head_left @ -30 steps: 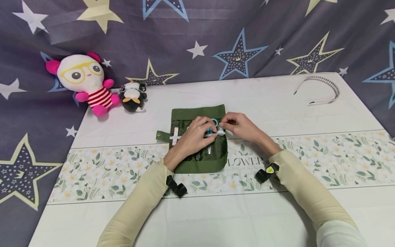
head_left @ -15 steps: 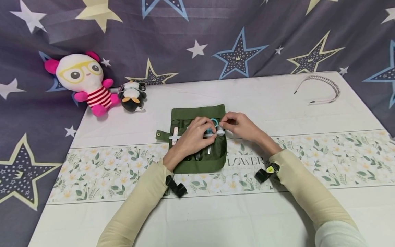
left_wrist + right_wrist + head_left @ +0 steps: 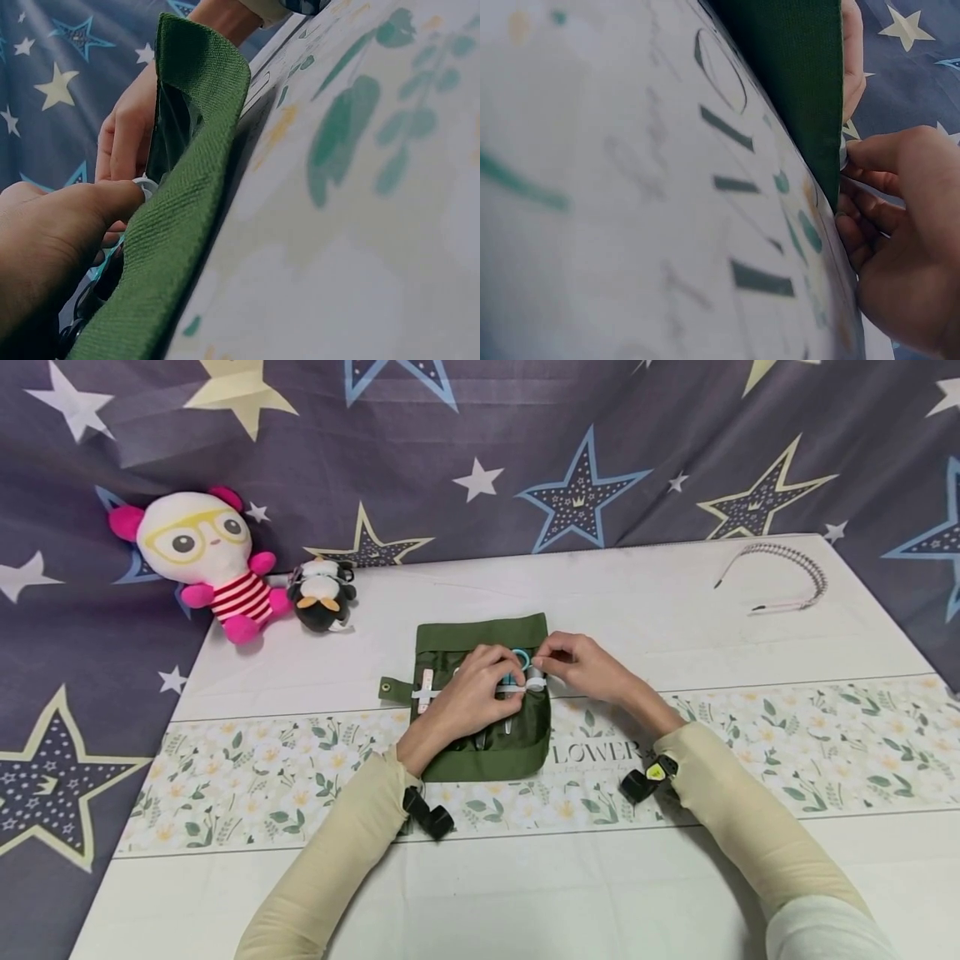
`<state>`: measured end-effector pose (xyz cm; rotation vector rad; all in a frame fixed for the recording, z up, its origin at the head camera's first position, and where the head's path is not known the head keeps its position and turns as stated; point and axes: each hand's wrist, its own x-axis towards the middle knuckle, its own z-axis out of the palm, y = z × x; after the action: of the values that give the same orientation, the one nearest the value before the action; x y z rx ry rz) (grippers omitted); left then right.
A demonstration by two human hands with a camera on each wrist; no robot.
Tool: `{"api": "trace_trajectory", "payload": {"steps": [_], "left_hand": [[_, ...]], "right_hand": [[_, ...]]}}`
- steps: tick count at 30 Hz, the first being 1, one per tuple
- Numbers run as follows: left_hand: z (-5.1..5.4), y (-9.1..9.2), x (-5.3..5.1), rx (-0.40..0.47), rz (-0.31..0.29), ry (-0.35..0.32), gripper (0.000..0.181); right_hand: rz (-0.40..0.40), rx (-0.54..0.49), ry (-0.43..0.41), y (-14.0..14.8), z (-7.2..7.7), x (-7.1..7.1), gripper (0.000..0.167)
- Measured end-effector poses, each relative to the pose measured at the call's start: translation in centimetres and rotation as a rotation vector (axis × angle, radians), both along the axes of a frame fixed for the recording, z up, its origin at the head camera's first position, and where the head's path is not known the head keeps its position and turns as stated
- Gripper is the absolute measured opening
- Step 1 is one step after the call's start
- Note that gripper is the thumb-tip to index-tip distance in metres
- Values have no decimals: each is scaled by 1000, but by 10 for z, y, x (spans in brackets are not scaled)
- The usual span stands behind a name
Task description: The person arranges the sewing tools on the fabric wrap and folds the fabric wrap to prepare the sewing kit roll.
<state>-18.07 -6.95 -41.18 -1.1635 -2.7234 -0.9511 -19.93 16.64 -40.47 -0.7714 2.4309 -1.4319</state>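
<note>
An unrolled dark green fabric tool pouch [image 3: 480, 766] lies on the table, with a white elastic band [image 3: 425, 694] across its middle. At its right end a small grey cylinder [image 3: 536, 675] sits under the band. My left hand [image 3: 474, 689] reaches over the pouch and pinches the band beside the cylinder, thumb and fingers curled. From the right, my right hand [image 3: 583, 667] pinches the cylinder's upper end between thumb and finger. Turquoise-handled scissors [image 3: 521, 656] stand between the hands, partly covered. A pinkish strip-shaped tool [image 3: 426, 681] is held at the left end. Other tools are mostly hidden under my left hand.
A snap tab [image 3: 395, 689] sticks out from the pouch's left side. A pink-and-white plush toy [image 3: 217, 564] and a penguin plush [image 3: 322, 595] sit at the back left. A headband [image 3: 806, 568] lies at the back right. A star-patterned curtain [image 3: 420, 468] hangs behind the table.
Both hands stay in nearly the same place. The left fingertips shift very slightly at the band near the cylinder.
</note>
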Motion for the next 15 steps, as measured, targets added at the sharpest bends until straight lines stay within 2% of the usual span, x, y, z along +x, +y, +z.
{"api": "trace_trajectory", "payload": {"steps": [15], "left_hand": [[-1,0,0,9,-20,-3,4]], "right_hand": [[96,-27,-7,1,1,-2,20]]}}
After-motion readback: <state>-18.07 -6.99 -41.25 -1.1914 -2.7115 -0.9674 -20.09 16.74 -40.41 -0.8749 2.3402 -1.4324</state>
